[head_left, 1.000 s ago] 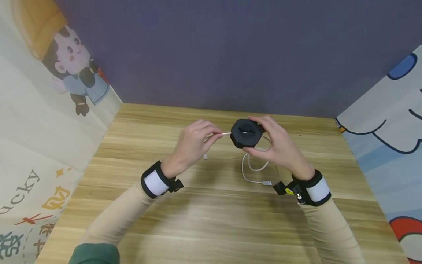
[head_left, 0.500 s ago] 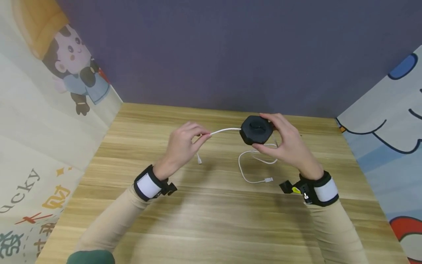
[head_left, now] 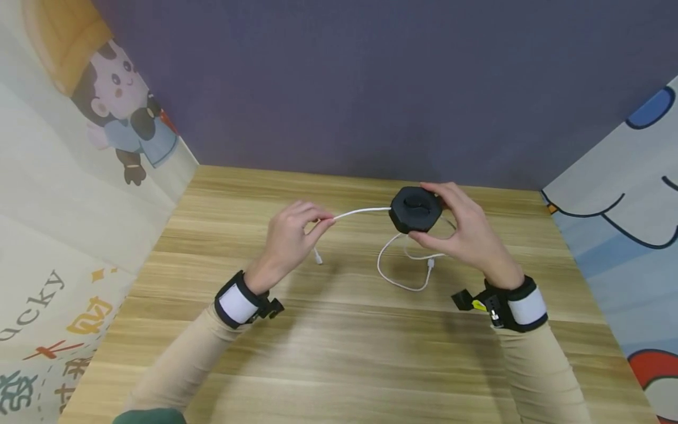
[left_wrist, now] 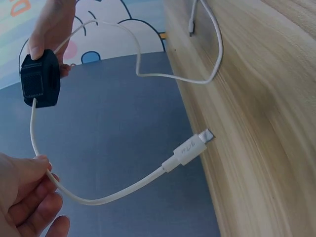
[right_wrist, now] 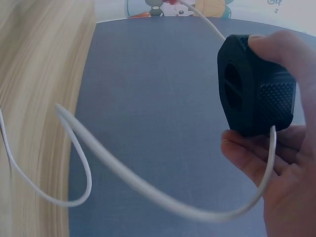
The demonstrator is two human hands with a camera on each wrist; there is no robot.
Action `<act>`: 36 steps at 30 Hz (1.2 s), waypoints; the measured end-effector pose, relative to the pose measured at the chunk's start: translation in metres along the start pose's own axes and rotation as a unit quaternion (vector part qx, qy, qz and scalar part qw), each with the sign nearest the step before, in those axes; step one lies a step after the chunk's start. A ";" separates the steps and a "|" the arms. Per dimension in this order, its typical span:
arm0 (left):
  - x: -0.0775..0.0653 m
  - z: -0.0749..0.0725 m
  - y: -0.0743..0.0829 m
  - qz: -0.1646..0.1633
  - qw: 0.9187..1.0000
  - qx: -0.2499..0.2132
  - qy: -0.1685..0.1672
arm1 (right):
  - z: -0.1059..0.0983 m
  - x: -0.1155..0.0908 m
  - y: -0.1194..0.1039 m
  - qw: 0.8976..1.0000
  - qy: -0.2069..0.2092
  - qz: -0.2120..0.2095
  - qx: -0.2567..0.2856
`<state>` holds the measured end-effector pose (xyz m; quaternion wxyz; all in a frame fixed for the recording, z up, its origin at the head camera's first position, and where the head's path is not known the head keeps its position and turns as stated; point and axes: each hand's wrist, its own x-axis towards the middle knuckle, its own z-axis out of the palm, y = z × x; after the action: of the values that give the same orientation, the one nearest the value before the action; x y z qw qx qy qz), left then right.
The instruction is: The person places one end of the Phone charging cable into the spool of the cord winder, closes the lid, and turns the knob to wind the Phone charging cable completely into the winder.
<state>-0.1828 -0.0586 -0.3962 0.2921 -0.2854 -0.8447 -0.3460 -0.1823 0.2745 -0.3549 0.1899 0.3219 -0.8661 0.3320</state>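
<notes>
My right hand (head_left: 466, 235) grips a black hexagonal cable winder (head_left: 415, 209) by its edges, thumb on one side and fingers on the other, above the table. A white USB cable (left_wrist: 123, 193) runs out of both sides of the winder. To the left, my left hand (head_left: 296, 235) pinches this cable between thumb and forefinger, a short curved stretch spanning the two hands. Below the left hand dangles the cable's small plug (left_wrist: 190, 149). On the right, the other length loops down under the winder to its USB-A plug (head_left: 431, 263).
The wooden table (head_left: 339, 353) meets a dark blue-grey panel (head_left: 339, 88) at its back edge. Printed curtains with cartoon figures hang at the left (head_left: 63, 235) and right. Black straps with small cameras circle both wrists.
Both hands have moved apart, the left one leftward and the right one rightward with the winder. More cable shows between them. The USB-A plug has swung from pointing right to pointing up.
</notes>
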 end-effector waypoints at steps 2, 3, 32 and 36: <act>-0.003 0.000 -0.001 -0.006 1.000 -0.002 0.005 | -0.002 -0.001 0.001 1.000 0.003 -0.001 -0.001; -0.004 -0.001 -0.002 -0.008 1.000 -0.003 0.007 | -0.003 -0.001 0.001 1.000 0.004 -0.002 -0.002; -0.030 -0.008 -0.024 -0.067 0.998 0.015 0.007 | -0.021 -0.003 0.006 0.999 0.040 0.010 0.005; -0.032 -0.007 -0.024 -0.065 0.998 0.019 0.010 | -0.022 -0.003 0.006 0.999 0.044 0.012 0.010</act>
<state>-0.1758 -0.0870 -0.4247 0.2831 -0.2210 -0.8648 -0.3508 -0.1811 0.2945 -0.3437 0.2211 0.2981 -0.8574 0.3566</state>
